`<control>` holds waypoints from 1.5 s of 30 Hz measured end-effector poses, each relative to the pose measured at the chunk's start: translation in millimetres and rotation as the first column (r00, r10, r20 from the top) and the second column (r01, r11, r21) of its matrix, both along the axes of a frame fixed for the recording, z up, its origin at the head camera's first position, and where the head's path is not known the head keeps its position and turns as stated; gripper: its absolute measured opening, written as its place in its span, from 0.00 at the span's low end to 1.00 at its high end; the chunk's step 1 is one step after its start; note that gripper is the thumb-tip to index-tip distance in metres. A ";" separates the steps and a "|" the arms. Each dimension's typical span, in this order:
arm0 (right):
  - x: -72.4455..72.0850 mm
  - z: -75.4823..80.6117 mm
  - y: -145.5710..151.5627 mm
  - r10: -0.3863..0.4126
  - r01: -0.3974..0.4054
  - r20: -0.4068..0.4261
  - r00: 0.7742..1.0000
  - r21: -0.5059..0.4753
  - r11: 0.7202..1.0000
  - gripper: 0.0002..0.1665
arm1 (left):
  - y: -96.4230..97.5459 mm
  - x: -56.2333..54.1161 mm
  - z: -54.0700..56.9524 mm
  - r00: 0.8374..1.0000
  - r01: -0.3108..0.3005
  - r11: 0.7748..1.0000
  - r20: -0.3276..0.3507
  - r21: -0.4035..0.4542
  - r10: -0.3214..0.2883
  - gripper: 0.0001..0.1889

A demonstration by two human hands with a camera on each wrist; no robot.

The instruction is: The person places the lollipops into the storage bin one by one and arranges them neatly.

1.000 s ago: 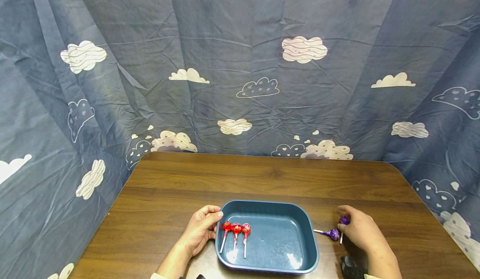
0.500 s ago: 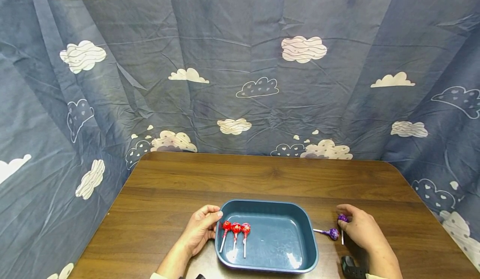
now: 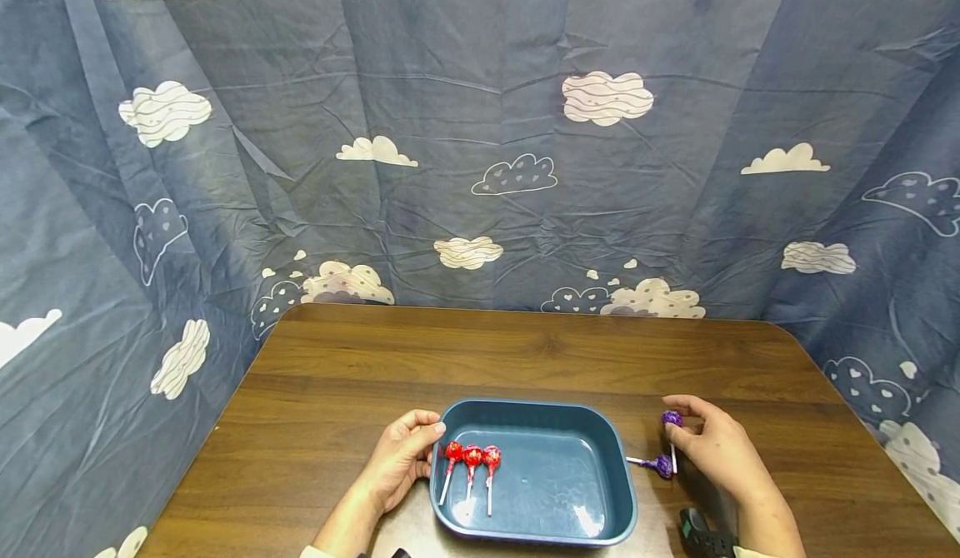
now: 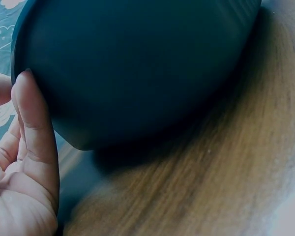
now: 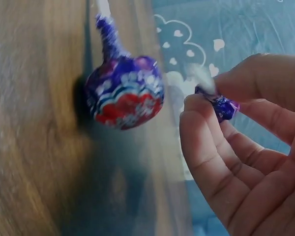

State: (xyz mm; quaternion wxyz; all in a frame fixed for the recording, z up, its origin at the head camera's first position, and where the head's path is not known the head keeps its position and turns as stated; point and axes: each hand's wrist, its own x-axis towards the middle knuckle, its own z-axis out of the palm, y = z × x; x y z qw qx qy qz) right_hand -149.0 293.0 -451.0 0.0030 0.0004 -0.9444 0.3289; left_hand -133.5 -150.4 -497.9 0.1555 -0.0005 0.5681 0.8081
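Note:
My left hand (image 3: 403, 460) pinches the left rim of a dark blue tray (image 3: 626, 491), with the thumb at its edge; the left wrist view shows the tray's outer wall (image 4: 152, 64) beside the fingers. Three red-wrapped lollipops (image 3: 472, 456) lie side by side at the left of the tray, sticks towards me. Right of the tray, my right hand (image 3: 716, 445) holds a purple lollipop (image 3: 672, 419) between thumb and fingers, its white stick pointing down. A second purple lollipop (image 3: 663, 465) lies on the table just below, its stick towards the tray; it looms large in the right wrist view.
The brown wooden table (image 3: 525, 350) stretches behind and around the tray. A dark blue curtain (image 3: 465, 208) printed with clouds hangs behind it and at both sides. A black strap device (image 3: 705, 533) sits at my right wrist.
My right hand has moved slightly left and away from me, bringing the purple lollipop up with it. The other purple lollipop has shifted a little left. My left hand and the tray stay put.

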 end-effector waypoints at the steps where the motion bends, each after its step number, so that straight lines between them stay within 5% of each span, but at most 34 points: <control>1: 0.3 1.0 -1.0 0.000 0.000 -0.006 1.000 -0.004 1.000 0.25 | -0.1 -0.1 0.0 1.000 0.000 1.000 0.000 0.001 0.000 0.07; 11: 2.9 11.3 -18.0 0.009 -0.008 0.000 1.000 -0.152 0.988 0.25 | -0.7 0.0 0.5 1.000 -0.007 1.000 0.001 -0.004 0.007 0.07; 23: 3.6 20.0 -35.6 0.050 -0.052 -0.016 0.999 -0.431 0.901 0.27 | -0.8 -0.4 0.3 1.000 -0.003 1.000 0.001 0.002 0.003 0.07; 37: 7.4 26.7 -59.4 0.096 -0.098 -0.029 0.995 -0.488 0.867 0.26 | -0.6 0.2 0.0 1.000 0.001 1.000 -0.001 0.001 -0.001 0.07; 45: 9.1 29.8 -72.2 0.094 -0.085 0.000 0.996 -0.418 0.904 0.25 | -0.3 0.4 -0.5 1.000 0.008 1.000 -0.004 0.005 -0.008 0.07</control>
